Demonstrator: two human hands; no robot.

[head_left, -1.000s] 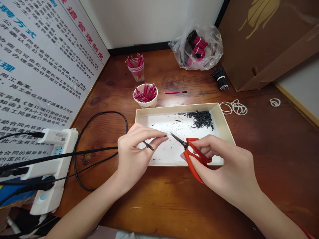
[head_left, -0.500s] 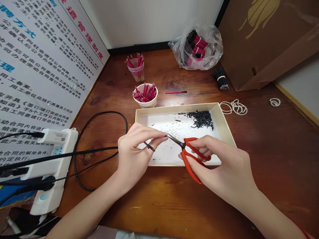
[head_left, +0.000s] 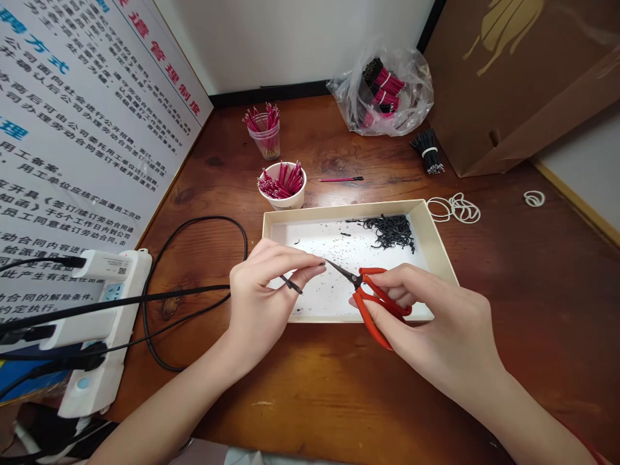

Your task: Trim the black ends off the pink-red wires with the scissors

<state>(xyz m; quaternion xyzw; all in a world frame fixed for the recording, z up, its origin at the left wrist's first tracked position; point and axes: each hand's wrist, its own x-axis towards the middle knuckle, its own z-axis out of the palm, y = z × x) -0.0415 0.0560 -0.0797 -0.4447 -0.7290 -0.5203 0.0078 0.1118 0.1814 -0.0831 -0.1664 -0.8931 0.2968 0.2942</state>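
Note:
My left hand (head_left: pixel 264 294) pinches a short black wire (head_left: pixel 292 284) between thumb and fingers, over the left part of a shallow cream tray (head_left: pixel 438 242). My right hand (head_left: pixel 431 316) grips red-handled scissors (head_left: pixel 372 300). Their dark blades point left and meet the wire's end at my left fingertips. Inside the tray lies a heap of black wire pieces (head_left: pixel 392 231) at the back right, with tiny specks scattered over the white floor.
A white cup of red wires (head_left: pixel 283 184), a clear cup (head_left: pixel 265 132), a loose red wire (head_left: pixel 341 179), a plastic bag of bundles (head_left: pixel 385 90), a black bundle (head_left: pixel 429 152), rubber bands (head_left: pixel 458 208), a brown paper bag (head_left: pixel 523 77), a power strip (head_left: pixel 104 310) with cables.
The scissors moved left until their tips reached the wire end at my left fingertips, and the blades closed. My left hand stayed almost still.

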